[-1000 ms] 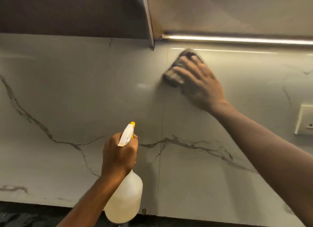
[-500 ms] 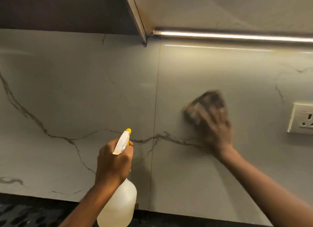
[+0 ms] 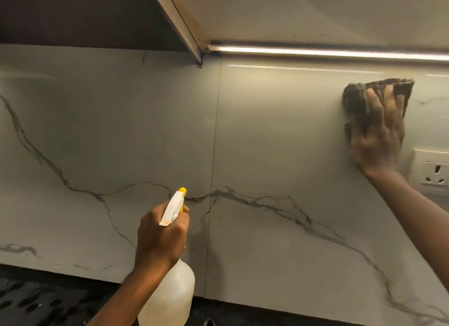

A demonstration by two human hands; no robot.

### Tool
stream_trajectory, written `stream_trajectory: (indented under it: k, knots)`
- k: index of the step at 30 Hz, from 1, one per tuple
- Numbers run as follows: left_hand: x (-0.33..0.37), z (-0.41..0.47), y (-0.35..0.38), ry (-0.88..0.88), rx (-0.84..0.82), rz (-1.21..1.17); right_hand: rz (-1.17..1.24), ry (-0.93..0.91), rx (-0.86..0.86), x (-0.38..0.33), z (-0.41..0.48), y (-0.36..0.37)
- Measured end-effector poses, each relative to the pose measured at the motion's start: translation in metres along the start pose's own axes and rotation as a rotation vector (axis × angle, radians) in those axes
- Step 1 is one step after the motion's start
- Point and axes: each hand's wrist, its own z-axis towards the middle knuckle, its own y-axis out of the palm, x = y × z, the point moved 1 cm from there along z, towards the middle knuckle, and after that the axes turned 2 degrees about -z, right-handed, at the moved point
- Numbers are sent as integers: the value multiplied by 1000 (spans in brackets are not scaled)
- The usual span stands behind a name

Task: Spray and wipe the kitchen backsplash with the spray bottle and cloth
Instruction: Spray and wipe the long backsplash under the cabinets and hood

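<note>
A dark speckled counter [image 3: 36,301] is running along the bottom, meeting the foot of the marble backsplash [image 3: 97,131]

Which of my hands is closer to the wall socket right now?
Right. The right hand, pressing the cloth, is just left of the wall socket; the left hand, gripping the spray bottle, is far off to its lower left.

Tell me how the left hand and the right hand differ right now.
The left hand curls its fingers round the spray bottle, low in view; the right hand presses the cloth flat on the backsplash, fingers straight, high up beside the socket. The left hand looks sharp, the right hand blurred. Both hold a cleaning tool.
</note>
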Motion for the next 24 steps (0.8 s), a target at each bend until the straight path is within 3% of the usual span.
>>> stream_trajectory:
  k: [2,4,6,10,13,15,17,20,22,24]
  knots:
    - [0,-3,2,-15,3,4,-13,8,63,-8,-43,6]
    - [-4,-5,4,-21,8,5,-16,-133,72,-3,-114,15]
    - [-9,-5,7,-8,9,15,-48,-342,-76,11,-198,16]
    - [-19,-8,10,-3,6,35,-274,-996,-505,44,-316,7]
    - [-25,-10,7,-16,8,32,-286,-1384,-557,37,-294,18]
    - [-30,-7,2,-10,8,45,-153,-1481,-528,10,-236,32]
    - [-36,0,-6,-1,26,70,-23,-1290,-441,-27,-153,42]
    - [-41,9,-23,10,45,82,-2,-775,-215,-85,-52,52]
    - [-45,14,-34,9,60,87,-16,-468,-119,-118,-39,59]
    - [-50,18,-44,-7,76,89,-5,-292,-67,-145,-69,71]
